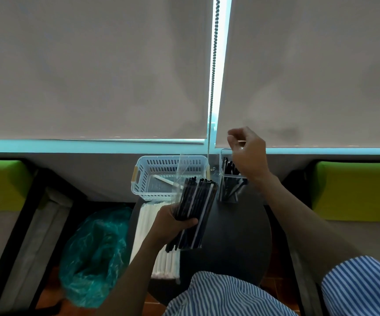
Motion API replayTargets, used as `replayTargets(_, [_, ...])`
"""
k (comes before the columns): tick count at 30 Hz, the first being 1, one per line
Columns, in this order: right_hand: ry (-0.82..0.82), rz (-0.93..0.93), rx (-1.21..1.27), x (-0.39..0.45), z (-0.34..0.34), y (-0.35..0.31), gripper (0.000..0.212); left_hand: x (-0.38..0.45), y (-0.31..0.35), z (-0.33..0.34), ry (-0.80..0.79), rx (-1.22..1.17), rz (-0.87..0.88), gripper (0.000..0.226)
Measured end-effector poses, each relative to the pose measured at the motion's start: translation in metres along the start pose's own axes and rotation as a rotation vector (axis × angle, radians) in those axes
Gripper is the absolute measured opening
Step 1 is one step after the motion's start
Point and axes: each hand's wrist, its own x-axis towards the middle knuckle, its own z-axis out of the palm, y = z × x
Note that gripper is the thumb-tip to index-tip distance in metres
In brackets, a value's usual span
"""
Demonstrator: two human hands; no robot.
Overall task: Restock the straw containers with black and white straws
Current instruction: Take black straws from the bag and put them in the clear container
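My left hand (173,224) grips a clear pack of black straws (198,204), tilted over the round black table (236,236), with its open plastic flap sticking up. Behind it to the right stands a clear straw container (229,192) holding several black straws. My right hand (248,153) hovers just above that container with curled fingers. A small pale sliver shows between the fingertips, and I cannot tell whether they pinch anything. A pack of white straws (145,224) lies on the table's left side.
A white slotted basket (145,176) sits at the table's far edge against the wall, with one white straw inside. A green plastic bag (93,254) lies on the floor to the left. A blind's bead chain (213,87) hangs behind the basket. Green cushioned seats flank both sides.
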Motion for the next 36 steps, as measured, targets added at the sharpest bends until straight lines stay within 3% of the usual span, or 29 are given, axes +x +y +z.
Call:
replayTargets(3, [-0.264,-0.104,0.013,-0.008,0.002,-0.027,0.009,0.001,0.002,0.002,-0.015,0.009,-0.01,0.031])
replayTargets(7, [-0.774,-0.21,-0.267,-0.016,0.006,-0.041,0.013,0.002,0.003,0.003,-0.021,0.024,-0.006,0.031])
replayTargets(9, [-0.866,-0.194,-0.34,-0.021,0.009,-0.041,0.017,0.002,0.002,0.002,-0.019,0.034,0.0,0.033])
replayTargets(13, [-0.839,-0.112,-0.273,-0.027,0.013,-0.04,0.019,0.0,-0.003,0.001,-0.034,0.031,-0.003,0.038])
replayTargets(18, [-0.968,-0.102,-0.316,-0.03,0.012,-0.041,0.023,0.0,-0.005,0.0,-0.035,0.026,-0.003,0.038])
replayTargets(24, [-0.995,-0.093,-0.333,-0.031,0.011,-0.045,0.035,0.0,-0.006,0.0,-0.042,0.03,-0.004,0.038])
replayTargets(36, [-0.904,-0.12,-0.349,-0.032,0.01,-0.045,0.019,-0.002,-0.002,0.001,-0.066,0.003,0.001,0.039])
